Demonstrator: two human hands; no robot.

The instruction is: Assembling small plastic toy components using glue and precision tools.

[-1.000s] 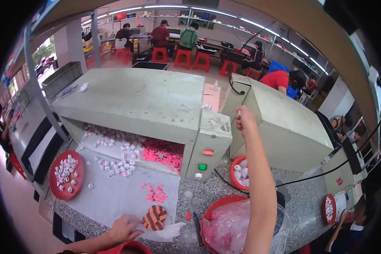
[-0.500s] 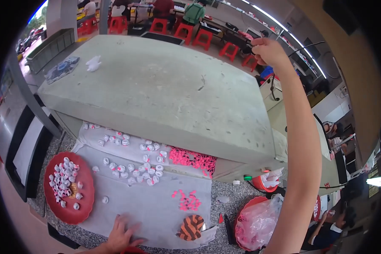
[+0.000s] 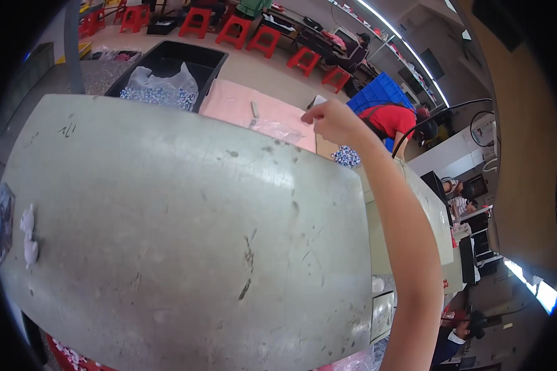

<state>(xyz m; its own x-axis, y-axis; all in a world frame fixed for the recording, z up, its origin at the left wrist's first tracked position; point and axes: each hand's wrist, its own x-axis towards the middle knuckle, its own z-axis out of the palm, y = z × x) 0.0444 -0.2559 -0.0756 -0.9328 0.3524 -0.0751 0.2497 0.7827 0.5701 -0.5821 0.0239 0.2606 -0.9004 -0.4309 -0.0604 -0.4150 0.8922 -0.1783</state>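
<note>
My right arm stretches up over a large pale grey-green metal casing [image 3: 185, 235]. At its far right edge, my right hand [image 3: 335, 120] has its fingers bent and drawn together. Whether something small is between them cannot be made out. Beyond the casing, close to the fingertips, lies a pink sheet [image 3: 229, 102] bearing a small greenish bar [image 3: 254, 110] and some clear plastic film [image 3: 277, 130]. A heap of small blue-and-white pieces [image 3: 346, 157] sits just below my right wrist. My left hand is out of view.
Behind the casing stands a black bin [image 3: 213, 59] holding a plastic bag [image 3: 167, 79] of small blue-and-white pieces. A person in red [image 3: 390, 120] bends beside blue crates [image 3: 377, 93]. Red stools [image 3: 232, 32] line the far side. A black cable [image 3: 436, 114] arches near my forearm.
The view has turned up and forward, so the tabletop with the white and pink pieces has mostly left it. My left hand has gone out of view. My right hand now appears lower, farther left.
</note>
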